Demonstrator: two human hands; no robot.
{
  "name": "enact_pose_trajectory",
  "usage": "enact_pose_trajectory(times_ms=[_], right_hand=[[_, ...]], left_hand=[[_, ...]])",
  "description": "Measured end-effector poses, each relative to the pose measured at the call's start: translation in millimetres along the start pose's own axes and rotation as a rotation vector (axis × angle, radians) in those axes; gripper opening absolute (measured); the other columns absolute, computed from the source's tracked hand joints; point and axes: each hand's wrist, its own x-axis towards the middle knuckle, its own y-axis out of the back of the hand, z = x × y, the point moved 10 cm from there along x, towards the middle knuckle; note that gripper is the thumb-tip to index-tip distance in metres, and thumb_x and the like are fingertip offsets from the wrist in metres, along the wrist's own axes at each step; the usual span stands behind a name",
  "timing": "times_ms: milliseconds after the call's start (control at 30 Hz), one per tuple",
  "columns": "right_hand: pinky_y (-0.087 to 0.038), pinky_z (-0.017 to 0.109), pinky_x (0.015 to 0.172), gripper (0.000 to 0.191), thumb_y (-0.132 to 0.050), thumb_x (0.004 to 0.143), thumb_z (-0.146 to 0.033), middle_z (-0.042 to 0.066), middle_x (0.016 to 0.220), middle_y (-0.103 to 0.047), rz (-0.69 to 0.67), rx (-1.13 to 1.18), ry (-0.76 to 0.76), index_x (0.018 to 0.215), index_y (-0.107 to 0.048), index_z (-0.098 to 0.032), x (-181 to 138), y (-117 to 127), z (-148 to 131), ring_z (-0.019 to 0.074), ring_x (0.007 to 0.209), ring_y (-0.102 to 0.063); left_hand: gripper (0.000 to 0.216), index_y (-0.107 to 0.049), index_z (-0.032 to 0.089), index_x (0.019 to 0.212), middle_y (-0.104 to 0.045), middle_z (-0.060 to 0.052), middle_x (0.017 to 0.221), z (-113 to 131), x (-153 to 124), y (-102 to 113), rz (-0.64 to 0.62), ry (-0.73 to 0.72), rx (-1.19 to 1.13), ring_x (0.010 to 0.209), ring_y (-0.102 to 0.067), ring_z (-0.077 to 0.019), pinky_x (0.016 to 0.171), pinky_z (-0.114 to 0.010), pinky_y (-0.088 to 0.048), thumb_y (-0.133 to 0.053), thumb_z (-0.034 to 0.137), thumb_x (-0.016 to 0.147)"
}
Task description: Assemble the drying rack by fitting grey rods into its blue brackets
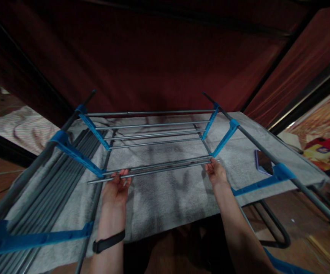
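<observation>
A rack frame of grey tubes with blue plastic brackets lies on a grey cloth [165, 205]. My left hand [118, 185] is closed on a loose metal rod [159, 171] close to its left end, which sticks out past the lower left bracket [78, 154]. Near the rod's other end, my right hand [214, 171] grips it beside the right bracket [224, 139]. Just behind this rod, another rod [153, 166] spans the two brackets. Farther back, several crossbars [153, 134] join the far left bracket [95, 127] and the far right bracket [210, 121].
Several spare rods [59, 186] lie in a bundle at left, under the frame's side. A phone [263, 163] rests on the cloth at right. Dark red panels [153, 57] stand behind. A bent black tube [276, 224] and a red-and-yellow box [324, 154] are at right.
</observation>
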Motion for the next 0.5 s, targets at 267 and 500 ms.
enact_pose_trajectory(times_ms=[267, 500], right_hand=[[-0.054, 0.016, 0.053, 0.009, -0.054, 0.086, -0.012, -0.005, 0.064, -0.063, 0.027, -0.004, -0.129, 0.081, -0.056, -0.020, -13.2, -8.4, 7.2, 0.0061, 0.050, -0.059], [-0.058, 0.020, 0.063, 0.009, -0.054, 0.087, -0.013, -0.003, 0.073, -0.068, -0.048, -0.018, -0.134, 0.083, -0.058, -0.020, -22.4, -22.0, 16.1, 0.0080, 0.061, -0.065]], left_hand=[[0.017, -0.052, 0.022, 0.073, -0.069, 0.000, 0.077, -43.9, -18.4, -26.8, -0.160, 0.010, 0.104, 0.086, -0.071, -0.0169, 0.077, -0.030, -0.057, -0.054, 0.006, 0.080], [0.016, -0.055, 0.018, 0.075, -0.069, -0.001, 0.076, -42.3, -15.4, -30.4, -0.150, 0.040, -0.036, 0.082, -0.071, -0.0132, 0.084, -0.029, -0.056, -0.055, 0.006, 0.085]])
